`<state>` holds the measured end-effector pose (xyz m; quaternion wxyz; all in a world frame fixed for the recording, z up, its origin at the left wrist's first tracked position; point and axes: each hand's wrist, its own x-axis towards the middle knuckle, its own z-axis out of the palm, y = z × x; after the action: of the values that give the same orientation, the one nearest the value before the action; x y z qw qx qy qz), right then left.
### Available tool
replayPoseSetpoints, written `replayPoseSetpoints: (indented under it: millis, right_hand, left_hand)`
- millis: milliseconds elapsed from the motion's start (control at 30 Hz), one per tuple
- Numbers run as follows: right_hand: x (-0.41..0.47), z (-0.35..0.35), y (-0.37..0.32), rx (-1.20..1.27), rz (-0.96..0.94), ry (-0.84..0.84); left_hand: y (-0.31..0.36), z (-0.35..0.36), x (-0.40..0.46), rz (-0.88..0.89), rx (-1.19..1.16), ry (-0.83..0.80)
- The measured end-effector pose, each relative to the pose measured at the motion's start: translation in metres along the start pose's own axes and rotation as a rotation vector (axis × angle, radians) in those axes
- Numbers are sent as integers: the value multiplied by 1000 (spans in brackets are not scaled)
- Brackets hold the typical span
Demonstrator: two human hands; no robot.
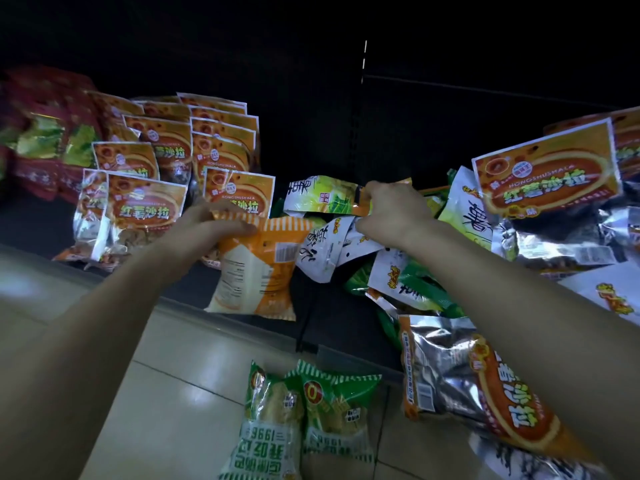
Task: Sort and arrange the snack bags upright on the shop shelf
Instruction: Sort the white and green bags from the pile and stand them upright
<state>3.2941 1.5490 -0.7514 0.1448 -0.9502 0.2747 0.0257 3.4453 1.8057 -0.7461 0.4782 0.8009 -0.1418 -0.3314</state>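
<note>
My left hand (211, 225) grips the top of an orange-and-white snack bag (254, 271), which hangs over the front edge of the dark shelf (322, 327) with its back label facing me. My right hand (391, 211) is closed on the corner of an orange-edged bag (363, 199) in a loose heap of white-and-green bags (322, 194). Orange sweet-potato bags (145, 206) stand upright in rows at the left. More of the same orange bags (543, 171) lean in a pile at the right.
Two green bags (304, 417) lie on the tiled floor (173, 393) below the shelf edge. A silver-and-orange bag (460, 372) overhangs the shelf at lower right. Red and green packets (45, 136) fill the far left. The shelf back is dark.
</note>
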Motion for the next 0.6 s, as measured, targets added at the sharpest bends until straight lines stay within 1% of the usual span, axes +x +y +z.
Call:
replayPoseSetpoints:
  millis: [67,233,300,367,433,467,533,600]
  right_hand:
    - [12,7,-4,-50,3,-18]
    - [42,20,-4,-179,-27,-109]
    - [53,24,-5,-197,-29,-140]
    - [60,29,-6,-221,-19,-159]
    - [63,34,-8,-274,-30,-142]
    - [62,36,-8,-311,-41,-122]
    - [60,37,-7,-356,-57,-72]
    - [60,32,-2,-296,-61,-1]
  left_hand:
    - [-9,-6,4,-23,1,78]
    - [-32,-9,24,-65,18,358]
    - [-36,-11,30,-52,112,458]
    - [-31,-7,32,6,270,514]
    - [-21,5,33,146,437,528]
    - [-14,16,33,228,502,507]
    - [2,43,33,388,605,414]
    - [12,69,41,493,651,312]
